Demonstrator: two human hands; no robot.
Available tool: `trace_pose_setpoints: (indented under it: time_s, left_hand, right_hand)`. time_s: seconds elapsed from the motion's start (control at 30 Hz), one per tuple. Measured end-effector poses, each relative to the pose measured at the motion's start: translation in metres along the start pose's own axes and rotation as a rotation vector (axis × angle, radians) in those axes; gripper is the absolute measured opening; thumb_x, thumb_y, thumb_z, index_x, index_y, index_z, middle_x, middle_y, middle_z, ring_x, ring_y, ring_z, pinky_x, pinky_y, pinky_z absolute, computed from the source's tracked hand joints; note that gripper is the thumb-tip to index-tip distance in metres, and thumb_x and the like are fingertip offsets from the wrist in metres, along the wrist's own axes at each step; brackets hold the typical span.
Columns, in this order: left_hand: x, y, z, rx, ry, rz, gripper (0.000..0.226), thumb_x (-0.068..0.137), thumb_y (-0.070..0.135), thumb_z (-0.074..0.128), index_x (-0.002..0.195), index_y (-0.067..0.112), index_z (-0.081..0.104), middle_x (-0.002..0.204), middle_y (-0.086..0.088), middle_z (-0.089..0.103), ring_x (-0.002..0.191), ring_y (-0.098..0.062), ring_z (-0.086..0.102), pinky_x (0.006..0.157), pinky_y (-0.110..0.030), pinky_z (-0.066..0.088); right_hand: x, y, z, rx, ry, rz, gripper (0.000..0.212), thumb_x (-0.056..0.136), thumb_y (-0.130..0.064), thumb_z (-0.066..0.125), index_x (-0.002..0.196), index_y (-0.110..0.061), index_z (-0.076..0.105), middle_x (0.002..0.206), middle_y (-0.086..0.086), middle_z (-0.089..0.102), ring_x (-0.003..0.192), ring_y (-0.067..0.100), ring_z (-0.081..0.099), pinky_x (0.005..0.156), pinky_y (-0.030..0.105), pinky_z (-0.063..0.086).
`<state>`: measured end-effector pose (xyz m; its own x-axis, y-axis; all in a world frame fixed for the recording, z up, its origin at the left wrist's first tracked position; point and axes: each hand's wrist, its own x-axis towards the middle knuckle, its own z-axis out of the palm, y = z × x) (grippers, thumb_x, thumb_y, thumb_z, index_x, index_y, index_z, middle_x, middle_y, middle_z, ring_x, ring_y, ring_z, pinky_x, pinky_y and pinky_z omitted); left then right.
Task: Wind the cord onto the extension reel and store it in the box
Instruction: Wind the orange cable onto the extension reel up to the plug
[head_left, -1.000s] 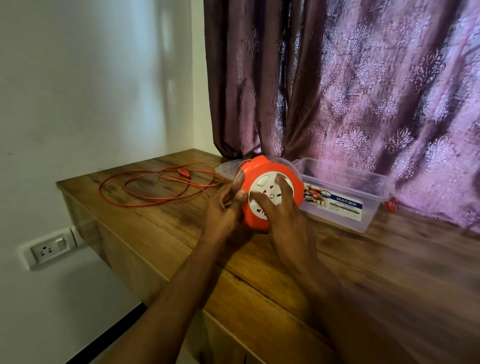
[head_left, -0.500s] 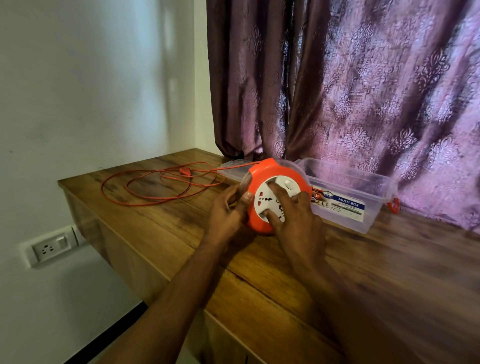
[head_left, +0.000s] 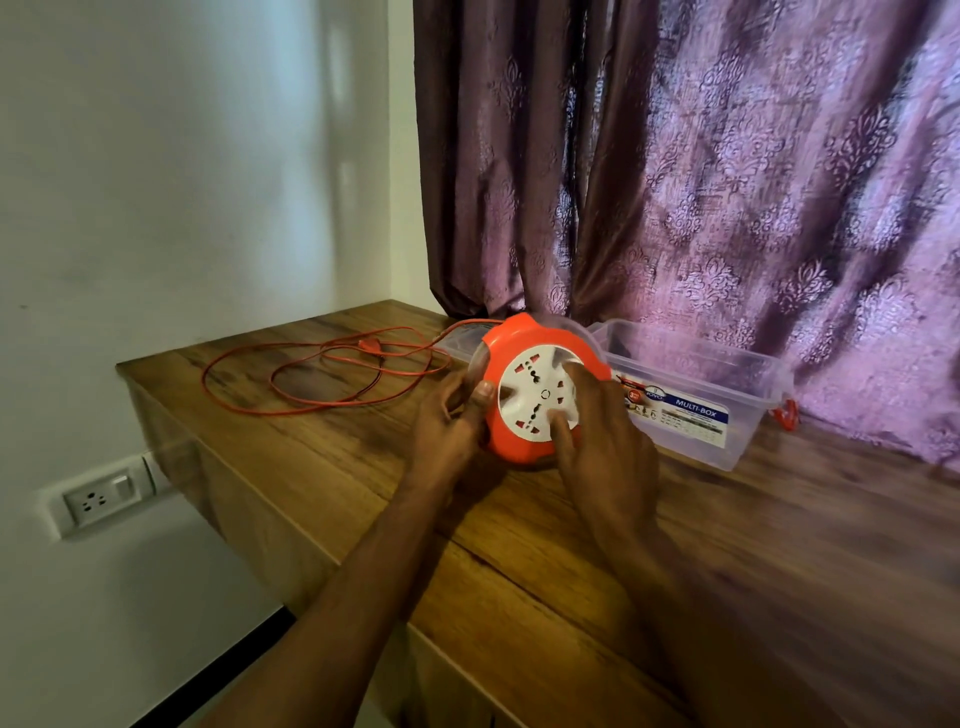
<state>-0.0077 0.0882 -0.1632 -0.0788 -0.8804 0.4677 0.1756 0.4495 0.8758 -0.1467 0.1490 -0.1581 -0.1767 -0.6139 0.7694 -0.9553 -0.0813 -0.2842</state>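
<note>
Head view: reel (head_left: 519, 431) upright between left-hand (head_left: 447, 431) grip and right fingers (head_left: 563, 431) on its face.

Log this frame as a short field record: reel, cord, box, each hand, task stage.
reel: orange extension reel, tilted up on the wooden table
cord: orange cord, mostly loose loops left of the reel
box: clear box, open, behind the reel
left hand: left hand grips the reel's edge
right hand: right hand, fingers on the white face
stage: winding unfinished
</note>
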Motion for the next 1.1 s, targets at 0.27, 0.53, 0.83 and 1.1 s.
trace_pose_setpoints:
  time_s: [0.27,0.53,0.83,1.1]
  left_hand:
    - [-0.001,0.004,-0.001,-0.027,0.000,-0.006,0.018,0.098,0.022,0.057,0.103,0.038,0.063,0.106,0.009,0.072,0.100,-0.011,0.070,0.086,-0.040,0.059]
    - [-0.002,0.005,-0.001,-0.024,-0.022,-0.008,0.016,0.096,0.025,0.059,0.104,0.038,0.062,0.107,0.008,0.071,0.100,-0.012,0.069,0.078,-0.030,0.059]
    - [0.000,-0.001,-0.002,-0.013,-0.029,0.010,0.018,0.092,0.036,0.062,0.105,0.049,0.064,0.117,0.001,0.071,0.104,-0.017,0.067,0.073,-0.030,0.055]
    - [0.000,-0.002,0.001,-0.044,-0.038,0.035,0.013,0.088,0.033,0.063,0.099,0.038,0.068,0.105,0.001,0.075,0.098,-0.013,0.070,0.074,-0.032,0.056]
  right_hand:
    - [-0.001,-0.006,-0.007,-0.084,-0.292,-0.216,0.070,0.084,-0.003,0.051,0.140,-0.042,0.036,0.159,0.006,0.008,0.135,0.035,0.036,0.088,0.046,0.051]
    - [0.000,-0.003,-0.001,-0.121,-0.273,-0.150,0.068,0.088,-0.005,0.056,0.136,-0.048,0.035,0.156,0.004,0.014,0.127,0.036,0.045,0.084,0.048,0.054]
    - [-0.002,0.002,0.003,-0.102,-0.196,-0.074,0.055,0.095,-0.034,0.051,0.139,-0.052,0.024,0.140,0.007,0.029,0.105,0.034,0.060,0.073,0.045,0.058]
    - [-0.001,0.000,0.005,0.046,-0.079,0.122,0.056,0.091,-0.054,0.049,0.143,-0.041,0.034,0.116,0.004,0.063,0.096,0.029,0.063,0.072,0.040,0.052]
